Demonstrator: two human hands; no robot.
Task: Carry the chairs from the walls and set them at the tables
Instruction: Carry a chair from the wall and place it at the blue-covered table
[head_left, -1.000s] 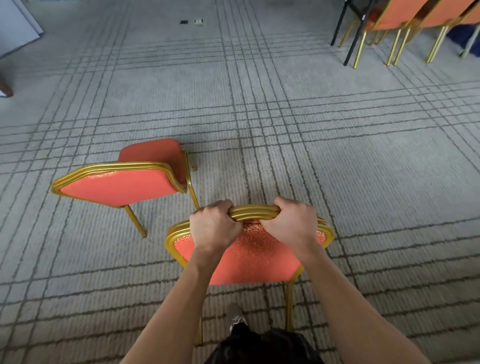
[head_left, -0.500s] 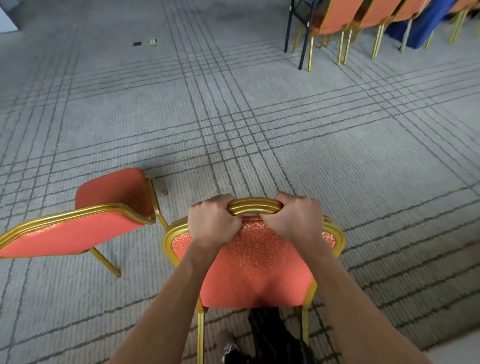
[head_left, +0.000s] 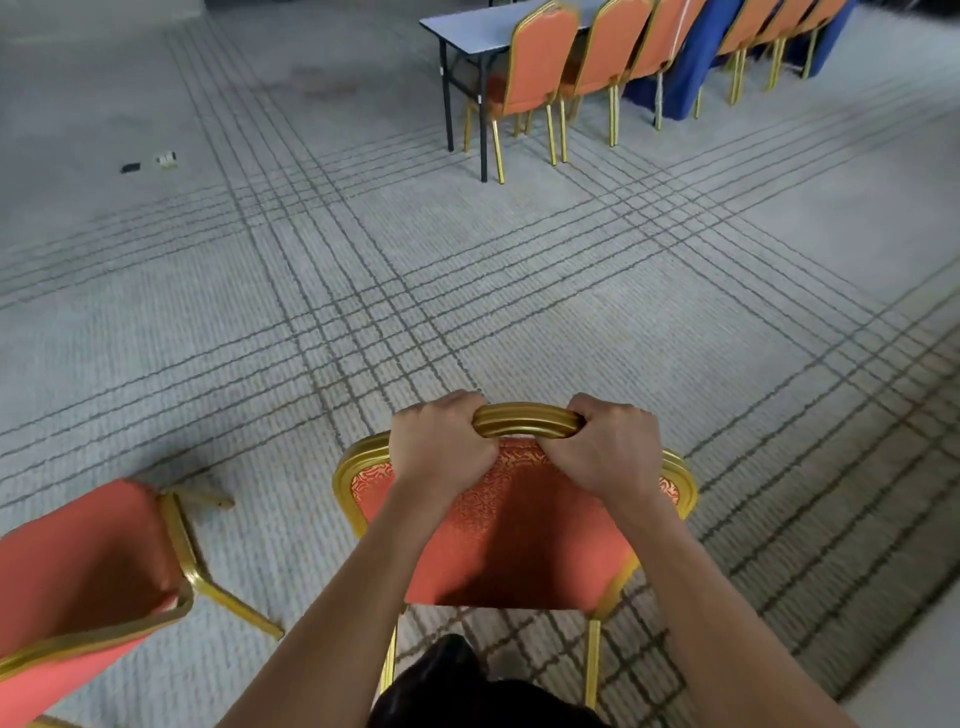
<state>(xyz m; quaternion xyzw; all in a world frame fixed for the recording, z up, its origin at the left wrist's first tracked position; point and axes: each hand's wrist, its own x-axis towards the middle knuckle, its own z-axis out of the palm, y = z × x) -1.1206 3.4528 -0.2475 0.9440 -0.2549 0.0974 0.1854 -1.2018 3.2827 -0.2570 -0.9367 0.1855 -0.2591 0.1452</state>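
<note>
Your left hand (head_left: 441, 451) and right hand (head_left: 609, 453) are bare. So are both forearms (head_left: 332, 597), which run uncovered from the wrists to the lower edge of the frame. At bottom centre, between them, you wear a black garment (head_left: 462, 686). It is dark and blurred, and which piece of clothing it is cannot be told.

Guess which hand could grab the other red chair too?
Probably the left hand: the other chair stands beside it, while the right hand is farther away. Both grip the held chair.
</note>
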